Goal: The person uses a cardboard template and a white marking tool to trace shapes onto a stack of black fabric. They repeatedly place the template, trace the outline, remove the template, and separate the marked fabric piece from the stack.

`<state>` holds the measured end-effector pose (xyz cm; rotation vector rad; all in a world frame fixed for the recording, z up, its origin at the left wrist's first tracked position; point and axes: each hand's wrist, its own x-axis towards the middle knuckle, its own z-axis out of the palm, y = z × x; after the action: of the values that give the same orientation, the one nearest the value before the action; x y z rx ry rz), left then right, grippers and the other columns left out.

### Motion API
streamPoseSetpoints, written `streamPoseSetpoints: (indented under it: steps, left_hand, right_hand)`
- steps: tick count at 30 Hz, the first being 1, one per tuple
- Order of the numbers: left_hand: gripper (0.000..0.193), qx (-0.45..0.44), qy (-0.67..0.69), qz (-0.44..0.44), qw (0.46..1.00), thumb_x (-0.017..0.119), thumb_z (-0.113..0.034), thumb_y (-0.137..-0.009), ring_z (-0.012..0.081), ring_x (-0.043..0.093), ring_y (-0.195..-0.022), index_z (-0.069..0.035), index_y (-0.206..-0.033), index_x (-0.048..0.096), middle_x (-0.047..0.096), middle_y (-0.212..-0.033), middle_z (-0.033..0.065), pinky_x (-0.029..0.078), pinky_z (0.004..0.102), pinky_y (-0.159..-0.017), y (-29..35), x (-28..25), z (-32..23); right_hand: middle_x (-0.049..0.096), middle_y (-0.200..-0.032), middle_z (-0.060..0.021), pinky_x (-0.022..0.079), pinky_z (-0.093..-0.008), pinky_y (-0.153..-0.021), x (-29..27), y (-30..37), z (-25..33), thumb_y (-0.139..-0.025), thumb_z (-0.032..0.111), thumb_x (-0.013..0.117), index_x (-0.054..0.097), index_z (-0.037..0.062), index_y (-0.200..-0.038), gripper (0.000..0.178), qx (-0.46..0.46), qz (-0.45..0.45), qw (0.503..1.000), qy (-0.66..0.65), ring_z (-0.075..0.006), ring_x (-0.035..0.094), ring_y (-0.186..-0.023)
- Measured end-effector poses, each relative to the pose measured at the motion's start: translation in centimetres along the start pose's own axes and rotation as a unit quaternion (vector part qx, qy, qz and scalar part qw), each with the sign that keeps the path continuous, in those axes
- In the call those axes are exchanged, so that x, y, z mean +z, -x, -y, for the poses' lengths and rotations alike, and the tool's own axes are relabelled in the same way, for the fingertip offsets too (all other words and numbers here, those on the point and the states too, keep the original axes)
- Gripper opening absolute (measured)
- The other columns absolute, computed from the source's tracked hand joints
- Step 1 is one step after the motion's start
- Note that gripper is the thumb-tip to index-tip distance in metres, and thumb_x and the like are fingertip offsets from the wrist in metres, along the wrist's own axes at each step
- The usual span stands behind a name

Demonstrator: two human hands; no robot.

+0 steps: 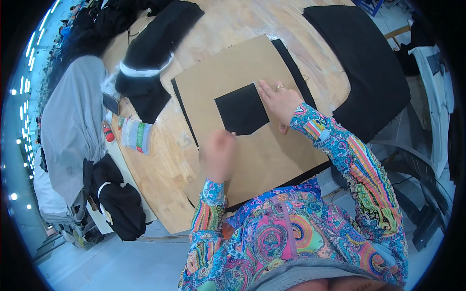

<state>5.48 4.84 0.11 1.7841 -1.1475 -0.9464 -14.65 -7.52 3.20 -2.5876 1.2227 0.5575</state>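
A brown card sheet (204,82) lies over black fabric (310,169), whose edges stick out around it. At the card's middle is a black pocket-shaped area (242,109) with a pointed lower edge. Whether it is an opening or a separate piece, I cannot tell. My right hand (281,103) rests on the card along the right side of that shape, fingers stretched out, a ring on one. My left hand (218,153) is at its lower left corner, smeared by motion. Whatever its fingers may hold is not visible.
On the wooden table (160,184), a black fabric stack (364,68) lies at right, and black pieces tied with a white band (145,72) lie at far left. A clear plastic packet (136,135) and a small red object (108,132) are near the left edge. A chair (422,184) stands right.
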Motion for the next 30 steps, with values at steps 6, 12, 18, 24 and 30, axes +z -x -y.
streamPoseSetpoints:
  steps: [6, 12, 18, 24, 30]
  left_hand:
    - [0.013, 0.062, -0.013, 0.017, 0.998, 0.07, -0.011, -0.084, 0.0077, 0.058, -0.067, -0.001, -0.084, 0.062, 0.064, -0.082, 0.0031, 0.047, 0.0219, -0.062, 0.1, 2.2, 1.2]
    - [0.014, 0.085, -0.043, 0.018, 0.995, 0.069, -0.014, -0.081, 0.0257, 0.058, -0.078, -0.002, -0.078, 0.061, 0.061, -0.078, 0.0103, 0.046, 0.0358, -0.069, -0.1, 2.6, 0.5]
    - [0.014, 0.082, -0.058, 0.03, 0.994, 0.069, -0.013, -0.081, 0.0256, 0.058, -0.079, -0.003, -0.077, 0.061, 0.06, -0.077, 0.0103, 0.046, 0.0359, -0.068, 0.0, 2.5, -0.1]
    - [0.012, 0.095, -0.081, 0.028, 0.992, 0.068, -0.012, -0.081, 0.0268, 0.057, -0.08, -0.003, -0.077, 0.061, 0.06, -0.075, 0.0111, 0.046, 0.037, -0.069, -0.1, 2.4, -0.3]
    - [0.015, 0.109, -0.132, -0.019, 0.985, 0.069, -0.013, -0.081, 0.0213, 0.059, -0.072, -0.002, -0.077, 0.061, 0.06, -0.076, 0.0101, 0.047, 0.0326, -0.065, -0.6, 0.5, 0.2]
  right_hand:
    - [0.022, -0.151, -0.0144, 0.055, -0.034, -0.083, -0.3, 0.0, 0.3, -0.036, 0.026, 0.093, 0.025, -0.0027, -0.143, 0.13, -0.003, 0.0, 1.0, 0.024, -0.0387, 0.042, -0.123]
    - [0.024, -0.15, -0.0145, 0.055, -0.0324, -0.082, 0.0, 0.0, 0.2, -0.037, 0.029, 0.094, 0.025, -0.0036, -0.143, 0.13, -0.006, 0.003, 0.999, 0.043, -0.0372, 0.043, -0.122]
    - [0.025, -0.15, -0.0144, 0.055, -0.032, -0.082, 0.0, 0.0, 0.2, -0.036, 0.029, 0.094, 0.026, -0.0036, -0.143, 0.131, -0.003, 0.003, 0.999, 0.037, -0.0374, 0.043, -0.122]
    - [0.022, -0.151, -0.0145, 0.056, -0.0361, -0.08, -0.4, 0.1, 0.2, -0.033, 0.023, 0.093, 0.027, -0.0019, -0.142, 0.129, -0.007, 0.001, 1.0, 0.017, -0.0398, 0.042, -0.125]
    - [0.02, -0.152, -0.0147, 0.057, -0.0387, -0.079, -0.1, 0.0, -0.1, -0.033, 0.018, 0.092, 0.025, -0.0009, -0.142, 0.129, -0.004, 0.001, 1.0, 0.004, -0.0419, 0.04, -0.128]
